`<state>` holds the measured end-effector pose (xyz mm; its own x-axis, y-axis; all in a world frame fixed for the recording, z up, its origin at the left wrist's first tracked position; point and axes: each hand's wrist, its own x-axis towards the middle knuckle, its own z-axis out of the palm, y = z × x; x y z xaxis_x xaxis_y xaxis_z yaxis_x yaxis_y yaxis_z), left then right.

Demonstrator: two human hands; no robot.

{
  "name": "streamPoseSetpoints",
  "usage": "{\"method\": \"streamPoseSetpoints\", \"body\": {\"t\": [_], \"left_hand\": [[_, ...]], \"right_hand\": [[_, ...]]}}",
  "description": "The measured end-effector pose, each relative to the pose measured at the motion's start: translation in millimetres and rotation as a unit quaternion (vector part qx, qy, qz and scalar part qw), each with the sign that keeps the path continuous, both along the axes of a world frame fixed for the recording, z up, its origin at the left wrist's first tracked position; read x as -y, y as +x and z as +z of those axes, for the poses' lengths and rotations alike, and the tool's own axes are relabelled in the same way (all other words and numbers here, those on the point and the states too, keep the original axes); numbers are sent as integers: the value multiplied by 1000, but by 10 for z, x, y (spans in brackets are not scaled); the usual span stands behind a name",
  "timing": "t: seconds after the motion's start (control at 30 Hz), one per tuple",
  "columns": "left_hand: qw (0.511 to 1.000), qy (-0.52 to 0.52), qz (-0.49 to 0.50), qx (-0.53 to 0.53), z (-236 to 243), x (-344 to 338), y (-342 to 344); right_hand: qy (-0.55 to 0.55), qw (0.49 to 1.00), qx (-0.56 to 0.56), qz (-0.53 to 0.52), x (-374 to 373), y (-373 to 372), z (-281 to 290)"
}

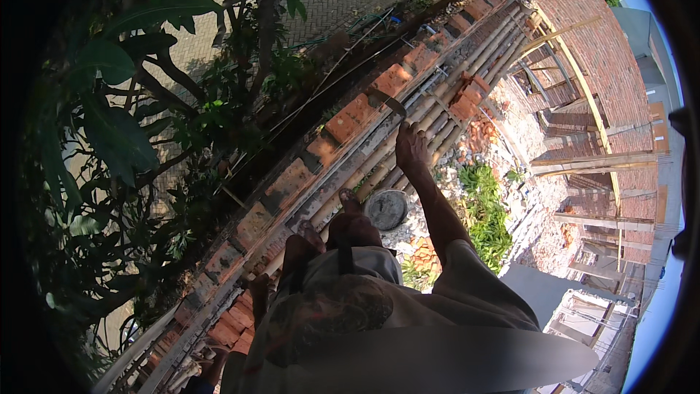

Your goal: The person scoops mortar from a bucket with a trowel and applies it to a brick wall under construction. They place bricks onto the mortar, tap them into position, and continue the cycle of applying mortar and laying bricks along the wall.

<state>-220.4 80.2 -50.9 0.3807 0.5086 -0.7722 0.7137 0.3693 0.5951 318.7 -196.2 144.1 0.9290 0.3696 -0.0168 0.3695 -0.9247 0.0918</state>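
left hand: cannot be made out | brick course (pixel 354 120): laid along wall, joints seemingly part finished | trowel (pixel 388 101): over bricks, right hand (pixel 413 149) closed around it | loose bricks (pixel 469 99): on bamboo poles (pixel 440 131), apparently unlaid

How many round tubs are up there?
1: a dark round tub, right of the legs and below the right hand in the picture. Others may be hidden.

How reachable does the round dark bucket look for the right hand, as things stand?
Probably yes: the bucket shows an open, uncovered top near the right leg, though the right hand is farther forward and appears to hold a trowel-like tool.
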Motion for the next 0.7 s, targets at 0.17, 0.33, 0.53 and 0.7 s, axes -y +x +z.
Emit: {"method": "streamPoseSetpoints", "body": {"t": [0.17,0.33,0.53,0.7], "left_hand": [[1000,14,-13,6,8,-11,-52],[998,39,-32,22,48,-70,-68],[987,102,-97,82,10,-208,-142],[993,71,-82,46,2,-296,-184]], "right_hand": [[48,997,-48,32,86,-51,-70],[80,996,-24,19,81,106,-176],[93,996,15,9,18,148,-321],[84,995,-25,-37,-30,135,-427]]}}
